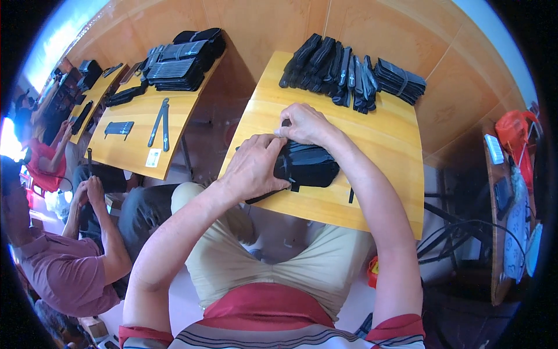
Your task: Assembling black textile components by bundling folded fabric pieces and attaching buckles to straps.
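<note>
On the yellow wooden table [383, 174] in front of me lies a bundle of flat black straps [317, 166], stacked together with a narrow black band [287, 164] across it. My left hand [253, 164] grips the bundle's left part, thumb at the near edge and fingers over the far side. At the far edge of the bundle, my right hand [306, 124] is closed in a pinch, with a bit of dark band showing between its fingers. The fingertips of both hands almost meet there. Part of the bundle is hidden under my left hand.
Along the table's far side lie several black strap bundles [337, 72] and a tied stack [400, 80]. A short black strip [351, 195] is near the front edge. To the left, a co-worker [70, 262] sits beside another table [189, 110] with strap stacks. A shelf [497, 244] stands right.
</note>
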A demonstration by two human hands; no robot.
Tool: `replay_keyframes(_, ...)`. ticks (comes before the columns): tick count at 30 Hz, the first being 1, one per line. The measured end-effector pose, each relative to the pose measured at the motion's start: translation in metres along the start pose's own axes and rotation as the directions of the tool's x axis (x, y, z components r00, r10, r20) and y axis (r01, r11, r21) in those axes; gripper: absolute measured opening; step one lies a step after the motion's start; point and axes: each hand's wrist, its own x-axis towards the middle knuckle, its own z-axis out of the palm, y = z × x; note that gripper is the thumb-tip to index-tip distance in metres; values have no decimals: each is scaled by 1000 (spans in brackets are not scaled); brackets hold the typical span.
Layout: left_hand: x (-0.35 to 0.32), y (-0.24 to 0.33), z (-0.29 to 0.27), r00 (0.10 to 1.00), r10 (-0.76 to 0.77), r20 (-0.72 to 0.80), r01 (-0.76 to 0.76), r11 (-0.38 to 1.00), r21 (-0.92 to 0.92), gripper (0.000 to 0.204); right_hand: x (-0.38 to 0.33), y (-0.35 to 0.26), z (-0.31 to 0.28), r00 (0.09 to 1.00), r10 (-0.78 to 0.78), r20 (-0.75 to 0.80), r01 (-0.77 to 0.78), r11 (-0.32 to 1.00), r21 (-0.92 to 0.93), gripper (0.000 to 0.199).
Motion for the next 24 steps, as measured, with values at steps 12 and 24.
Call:
replay_keyframes(12, 4, 14, -5, 988, 129, -86, -111, 975, 191, 62, -24, -6, -24, 991, 3, -134, 7, 997, 72, 26)
replay_keyframes(24, -11, -9, 39, 860, 424, -286, -194, 788, 584, 36, -46, -9, -27, 980, -8, -197, 49, 978, 203, 21)
